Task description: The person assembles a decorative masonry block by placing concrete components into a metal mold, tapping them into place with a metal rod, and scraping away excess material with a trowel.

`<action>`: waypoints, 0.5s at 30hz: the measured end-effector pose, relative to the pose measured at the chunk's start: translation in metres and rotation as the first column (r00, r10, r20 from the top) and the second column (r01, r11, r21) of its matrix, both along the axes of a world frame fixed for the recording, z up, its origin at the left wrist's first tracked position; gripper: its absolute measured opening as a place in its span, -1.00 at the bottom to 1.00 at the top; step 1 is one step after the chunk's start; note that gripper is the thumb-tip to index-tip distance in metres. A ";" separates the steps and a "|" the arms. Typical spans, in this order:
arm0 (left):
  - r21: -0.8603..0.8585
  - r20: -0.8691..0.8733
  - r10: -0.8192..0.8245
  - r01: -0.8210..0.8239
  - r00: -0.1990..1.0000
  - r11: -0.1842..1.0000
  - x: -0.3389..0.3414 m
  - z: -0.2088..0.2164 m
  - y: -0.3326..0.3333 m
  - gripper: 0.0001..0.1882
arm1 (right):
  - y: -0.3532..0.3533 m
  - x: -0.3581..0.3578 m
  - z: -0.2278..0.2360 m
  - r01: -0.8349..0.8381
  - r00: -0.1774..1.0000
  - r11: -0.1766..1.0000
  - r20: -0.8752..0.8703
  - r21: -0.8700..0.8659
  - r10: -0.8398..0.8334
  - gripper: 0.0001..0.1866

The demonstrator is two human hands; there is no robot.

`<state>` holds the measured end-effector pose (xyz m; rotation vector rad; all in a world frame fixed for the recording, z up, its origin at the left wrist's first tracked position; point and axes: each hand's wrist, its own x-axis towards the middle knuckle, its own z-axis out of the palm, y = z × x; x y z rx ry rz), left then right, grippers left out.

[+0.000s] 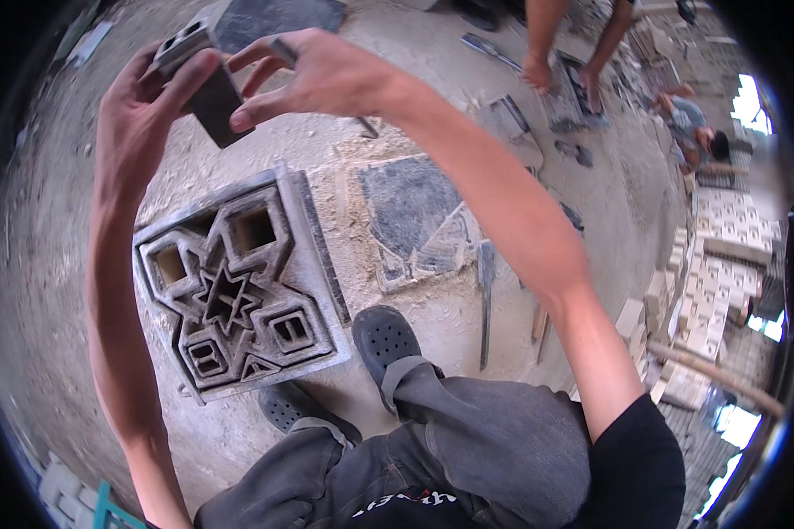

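Note:
Up at the far left, my left hand point(146, 101) grips a dark, rectangular metal block point(216, 106) with hollows in its lighter top end. My right hand point(326, 75) meets it from the other side, thumb against the block's lower part. A slim dark bar point(284, 53) sticks out between the right hand's fingers, and what seems its other end shows below the palm. Below both hands, a grey metal mould point(322, 322) with an eight-pointed star pattern lies on the floor. Two of its square cells are open; the nearer two have pieces inside.
Right of the mould lies a dark patterned plate point(406, 198) ringed by pale powder. Long metal tools point(485, 300) rest beside it. Another person's hands point(565, 79) work over a small frame at the far right. Pale blocks point(723, 273) are stacked at the right. My shoes point(386, 339) stand close to the mould.

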<state>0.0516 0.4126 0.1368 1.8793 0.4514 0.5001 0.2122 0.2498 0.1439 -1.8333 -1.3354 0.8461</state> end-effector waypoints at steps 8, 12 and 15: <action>-0.126 -0.165 -0.087 0.067 0.982 0.990 -0.011 0.013 -0.041 -0.32 | -0.060 0.022 -0.019 0.063 0.987 0.997 0.148 -0.050 -0.055 -0.24; 0.129 -0.232 -0.027 0.058 0.972 0.990 -0.060 0.009 -0.030 -0.31 | -0.135 0.075 -0.068 0.287 0.854 0.918 0.507 -0.272 -0.117 -0.35; 0.198 -0.231 0.091 -0.045 0.969 0.979 -0.126 -0.007 0.005 -0.37 | -0.193 0.122 -0.137 0.411 0.791 0.820 0.603 -0.398 -0.103 -0.41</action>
